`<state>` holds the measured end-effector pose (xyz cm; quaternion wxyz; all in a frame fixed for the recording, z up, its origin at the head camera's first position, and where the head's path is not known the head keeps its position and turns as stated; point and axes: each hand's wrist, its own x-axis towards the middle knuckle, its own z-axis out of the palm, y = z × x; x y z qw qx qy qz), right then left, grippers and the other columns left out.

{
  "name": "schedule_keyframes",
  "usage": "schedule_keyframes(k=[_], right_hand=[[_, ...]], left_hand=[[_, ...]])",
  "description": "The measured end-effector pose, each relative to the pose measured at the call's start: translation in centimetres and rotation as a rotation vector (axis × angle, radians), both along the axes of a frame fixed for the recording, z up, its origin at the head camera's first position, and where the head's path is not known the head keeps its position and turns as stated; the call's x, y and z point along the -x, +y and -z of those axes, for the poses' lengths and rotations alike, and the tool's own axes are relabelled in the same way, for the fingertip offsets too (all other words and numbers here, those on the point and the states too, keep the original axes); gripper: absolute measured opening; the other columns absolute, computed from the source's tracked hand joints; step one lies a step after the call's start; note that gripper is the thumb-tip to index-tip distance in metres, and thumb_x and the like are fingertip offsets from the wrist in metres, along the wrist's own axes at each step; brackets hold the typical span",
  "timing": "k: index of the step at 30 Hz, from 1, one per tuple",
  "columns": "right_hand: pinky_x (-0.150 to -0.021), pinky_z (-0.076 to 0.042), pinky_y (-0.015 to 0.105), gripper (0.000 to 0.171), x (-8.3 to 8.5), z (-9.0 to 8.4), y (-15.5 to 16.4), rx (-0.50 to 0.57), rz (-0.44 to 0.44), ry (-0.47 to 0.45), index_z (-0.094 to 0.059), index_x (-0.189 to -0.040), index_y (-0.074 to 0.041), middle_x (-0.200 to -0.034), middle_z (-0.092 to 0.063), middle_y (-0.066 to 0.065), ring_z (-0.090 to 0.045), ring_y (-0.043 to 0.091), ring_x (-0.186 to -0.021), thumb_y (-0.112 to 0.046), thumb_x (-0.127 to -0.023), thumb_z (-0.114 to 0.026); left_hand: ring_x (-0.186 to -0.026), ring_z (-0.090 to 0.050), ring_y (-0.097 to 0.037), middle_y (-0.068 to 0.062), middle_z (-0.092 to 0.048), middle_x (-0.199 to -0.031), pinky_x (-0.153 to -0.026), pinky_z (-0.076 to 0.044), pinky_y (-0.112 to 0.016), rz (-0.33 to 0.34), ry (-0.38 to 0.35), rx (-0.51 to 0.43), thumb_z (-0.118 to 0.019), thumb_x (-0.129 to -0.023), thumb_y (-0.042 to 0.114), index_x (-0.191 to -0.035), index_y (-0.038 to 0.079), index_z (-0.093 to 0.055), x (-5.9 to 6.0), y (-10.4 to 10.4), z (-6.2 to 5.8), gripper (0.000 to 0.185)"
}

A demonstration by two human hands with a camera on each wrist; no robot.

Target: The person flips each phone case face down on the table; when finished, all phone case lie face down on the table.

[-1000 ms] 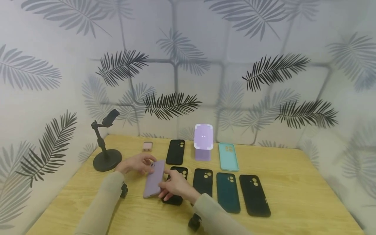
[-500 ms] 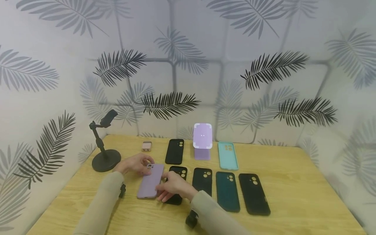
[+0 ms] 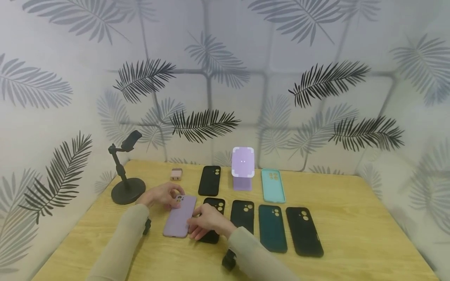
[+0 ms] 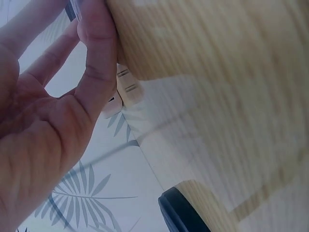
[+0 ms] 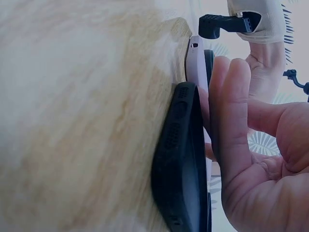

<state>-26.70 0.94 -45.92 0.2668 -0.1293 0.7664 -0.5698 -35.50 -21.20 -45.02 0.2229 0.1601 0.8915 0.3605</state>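
Wooden tabletop point(image 3: 351, 234) carries everything. Phone stand point(image 3: 127, 171) with round base sits just beyond the left hand point(image 3: 159, 194); lilac holder point(image 3: 243, 168) and teal case point(image 3: 272, 186) lie farther off past the right hand point(image 3: 207, 223). A row of dark cases point(image 3: 272, 228) runs out from the right hand's far side, one black case point(image 3: 211, 222) partly under its fingers, thick rubbery edge close in the right wrist view point(image 5: 181, 159). Small pink charger point(image 3: 176, 174) lies beyond the left hand.

Lilac phone point(image 3: 179, 216) lies flat between both hands, back up, camera end away from the person, long axis running near-to-far with a slight tilt. Left hand pinches its far camera corner with curled fingertips; right hand's fingers curl against the near long edge, apparently holding it.

Judgement: light, stiff slab, matte soft-looking case so not very slippery, glass side down and fragile; best taken by the two long edges near the middle.
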Motion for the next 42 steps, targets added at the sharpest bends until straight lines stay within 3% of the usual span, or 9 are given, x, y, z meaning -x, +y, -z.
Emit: schedule_keyframes(k=[3,9,15,20,27,30,36,42], right_hand=[[-0.051,-0.058,0.030,0.015,0.0,0.0,0.3,0.026,0.025,0.000,-0.070,-0.095,0.006,-0.079,-0.073,0.020,-0.068,0.017,-0.057,-0.008,-0.093,-0.064],[-0.053,-0.059,0.030,0.026,-0.1,-0.1,1.8,0.073,0.021,0.072,-0.067,-0.115,0.006,-0.086,-0.073,0.019,-0.071,0.019,-0.065,-0.007,-0.093,-0.064],[-0.053,-0.058,0.031,0.024,-0.1,-0.2,4.4,0.030,0.021,0.132,-0.068,-0.113,0.004,-0.088,-0.074,0.016,-0.070,0.019,-0.068,-0.006,-0.091,-0.067],[-0.053,-0.059,0.033,0.021,0.4,-0.2,6.2,-0.023,0.055,0.173,-0.069,-0.110,0.002,-0.080,-0.072,0.015,-0.065,0.015,-0.058,-0.006,-0.091,-0.067],[-0.055,-0.059,0.032,0.022,1.1,0.0,7.7,-0.050,0.098,0.194,-0.068,-0.112,0.005,-0.084,-0.072,0.019,-0.065,0.013,-0.058,-0.002,-0.092,-0.065],[-0.058,-0.060,0.033,0.023,1.2,0.1,8.3,-0.092,0.099,0.251,-0.068,-0.113,0.004,-0.092,-0.072,0.017,-0.066,0.015,-0.063,-0.004,-0.091,-0.066],[-0.064,-0.060,0.033,0.026,1.4,0.5,9.1,-0.161,0.128,0.370,-0.068,-0.114,0.006,-0.112,-0.070,0.020,-0.070,0.020,-0.076,-0.001,-0.089,-0.068],[-0.064,-0.060,0.033,0.027,1.5,0.5,9.2,-0.195,0.146,0.371,-0.067,-0.115,0.008,-0.101,-0.072,0.020,-0.071,0.021,-0.068,-0.001,-0.090,-0.066]], left_hand=[[-0.060,-0.055,-0.014,-0.005,-0.054,-0.076,-0.058,-0.051,-0.026,0.003,-0.012,-0.020,-0.076,-0.082,0.000,-0.118,0.001,-0.061,0.2,-0.1,0.1,0.039],[-0.062,-0.053,-0.016,-0.008,-0.056,-0.078,-0.058,-0.046,-0.027,0.005,0.007,-0.041,-0.078,-0.080,0.004,-0.119,0.000,-0.060,0.4,-0.3,0.0,0.043],[-0.076,-0.057,-0.019,-0.010,-0.062,-0.089,-0.064,-0.046,-0.028,-0.078,0.191,-0.033,-0.077,-0.083,0.012,-0.112,0.004,-0.065,0.5,0.9,0.0,0.032],[-0.070,-0.059,-0.020,-0.010,-0.064,-0.081,-0.058,-0.048,-0.028,-0.101,0.282,-0.074,-0.074,-0.085,0.011,-0.104,0.001,-0.069,0.3,2.4,0.0,0.022],[-0.071,-0.061,-0.018,-0.013,-0.067,-0.089,-0.058,-0.051,-0.029,-0.092,0.207,-0.113,-0.072,-0.087,0.009,-0.108,-0.001,-0.068,-0.4,3.7,-0.3,0.023],[-0.075,-0.062,-0.018,-0.014,-0.069,-0.092,-0.061,-0.052,-0.029,-0.071,0.190,-0.142,-0.071,-0.087,0.006,-0.109,-0.002,-0.067,-0.8,4.1,-0.5,0.024],[-0.092,-0.065,-0.018,-0.017,-0.068,-0.113,-0.074,-0.056,-0.030,0.026,0.144,-0.178,-0.069,-0.089,0.006,-0.117,0.000,-0.066,-1.4,4.9,-0.8,0.029],[-0.104,-0.066,-0.027,-0.020,-0.064,-0.125,-0.082,-0.057,-0.035,0.072,0.101,-0.172,-0.069,-0.088,0.004,-0.122,-0.002,-0.064,-1.9,5.5,-0.6,0.035]])
